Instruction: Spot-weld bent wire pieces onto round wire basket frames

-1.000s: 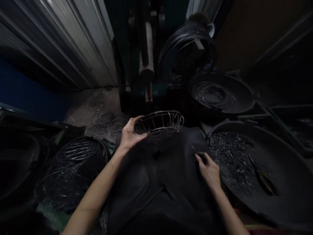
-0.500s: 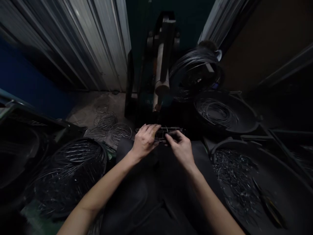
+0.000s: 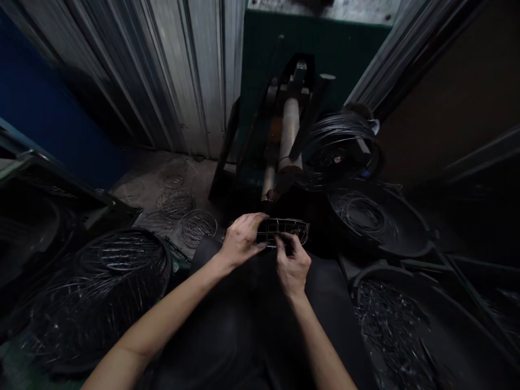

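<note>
Above my lap, a small wire frame (image 3: 301,228) with rounded ends and cross wires lies between my hands. My left hand (image 3: 244,238) grips its left part, fingers over the top and thumb below. At the middle of the lower edge, my right hand (image 3: 293,265) pinches thumb and fingertips together on the frame; whether a smaller piece sits in that pinch I cannot make out. Just beyond the frame are the cylindrical metal arms (image 3: 289,132) of a machine, the lower tip close above my left fingers.
A basin heaped with wire rings (image 3: 125,252) stands at left, with more wire rings (image 3: 198,226) on the floor. At right are a basin with coiled wire (image 3: 359,212), a basin of small metal pieces (image 3: 385,314) and a large wire coil (image 3: 341,130). A corrugated wall (image 3: 195,70) rises behind.
The wire frame has tipped so more of its open face shows. My right hand has turned more upright, below the frame. The view has shifted, bringing more of the machine into sight.
</note>
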Motion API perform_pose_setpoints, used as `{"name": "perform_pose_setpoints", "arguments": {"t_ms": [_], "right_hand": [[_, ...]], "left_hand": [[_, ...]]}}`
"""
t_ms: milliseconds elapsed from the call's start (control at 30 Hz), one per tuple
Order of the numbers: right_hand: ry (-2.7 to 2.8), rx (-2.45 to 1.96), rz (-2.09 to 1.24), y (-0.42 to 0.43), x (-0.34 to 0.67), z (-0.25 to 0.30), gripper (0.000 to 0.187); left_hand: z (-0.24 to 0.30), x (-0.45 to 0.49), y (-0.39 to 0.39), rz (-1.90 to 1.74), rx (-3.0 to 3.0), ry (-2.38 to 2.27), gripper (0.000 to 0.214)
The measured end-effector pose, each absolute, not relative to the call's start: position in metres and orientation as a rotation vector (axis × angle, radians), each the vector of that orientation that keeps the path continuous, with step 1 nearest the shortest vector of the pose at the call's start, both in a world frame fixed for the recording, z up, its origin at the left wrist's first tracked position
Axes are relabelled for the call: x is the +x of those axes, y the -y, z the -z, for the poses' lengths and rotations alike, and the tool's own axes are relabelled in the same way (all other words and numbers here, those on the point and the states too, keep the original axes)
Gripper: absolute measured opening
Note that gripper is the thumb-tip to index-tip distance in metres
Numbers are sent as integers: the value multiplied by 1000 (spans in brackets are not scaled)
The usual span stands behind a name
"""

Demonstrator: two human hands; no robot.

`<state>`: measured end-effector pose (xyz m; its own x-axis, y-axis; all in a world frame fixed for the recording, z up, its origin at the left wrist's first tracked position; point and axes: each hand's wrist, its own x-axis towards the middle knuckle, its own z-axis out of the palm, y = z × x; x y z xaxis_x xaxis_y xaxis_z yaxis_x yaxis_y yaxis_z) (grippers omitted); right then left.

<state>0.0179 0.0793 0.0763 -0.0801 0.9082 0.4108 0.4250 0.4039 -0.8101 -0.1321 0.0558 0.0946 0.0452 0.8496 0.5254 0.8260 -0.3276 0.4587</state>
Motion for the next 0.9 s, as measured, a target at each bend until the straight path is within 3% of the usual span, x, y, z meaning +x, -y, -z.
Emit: {"name": "perform_pose_setpoints", "arguments": {"t_ms": [900], "right_hand": [[1648,-1098,-613,-128,-9,-56,20]], "left_hand": [[-87,-153,-102,-1286,2362,-1837,49]]}}
